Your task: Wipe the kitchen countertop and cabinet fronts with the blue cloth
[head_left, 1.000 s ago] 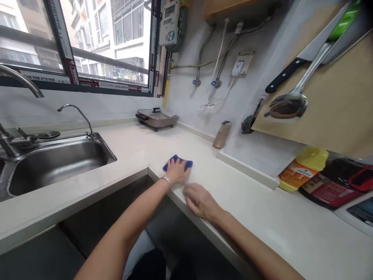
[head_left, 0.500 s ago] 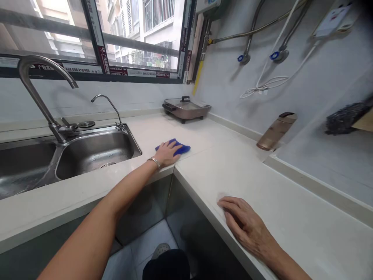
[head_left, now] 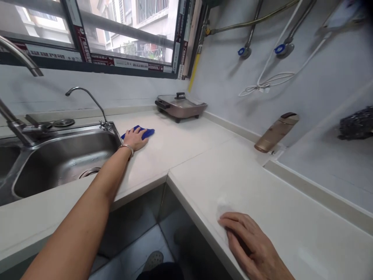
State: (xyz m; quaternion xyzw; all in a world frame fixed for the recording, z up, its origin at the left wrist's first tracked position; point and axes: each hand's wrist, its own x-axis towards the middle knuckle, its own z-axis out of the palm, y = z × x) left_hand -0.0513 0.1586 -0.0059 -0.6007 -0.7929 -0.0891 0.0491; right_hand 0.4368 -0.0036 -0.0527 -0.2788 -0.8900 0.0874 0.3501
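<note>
My left hand (head_left: 135,139) lies spread over a blue cloth (head_left: 149,133), pressing it to the white countertop (head_left: 186,144) just right of the sink. Parts of the cloth stick out beyond my fingers; the rest is covered by the hand. A bracelet (head_left: 127,147) circles my left wrist. On the near right counter, by its front edge, rests my right hand (head_left: 252,245). Its fingers are loosely curved, with a gap between them and the thumb, and nothing shows in it.
A steel sink (head_left: 67,149) with a small curved tap (head_left: 90,97) and a larger faucet (head_left: 17,52) is at left. An electric pan with a lid (head_left: 179,107) stands in the back corner. A brown bottle (head_left: 275,133) leans near the right wall. Blue-handled valves (head_left: 279,49) project above.
My left hand has slid the blue cloth leftward and away from the front edge, towards the sink's corner. My right hand stays on the counter, while the view has shifted a little.
</note>
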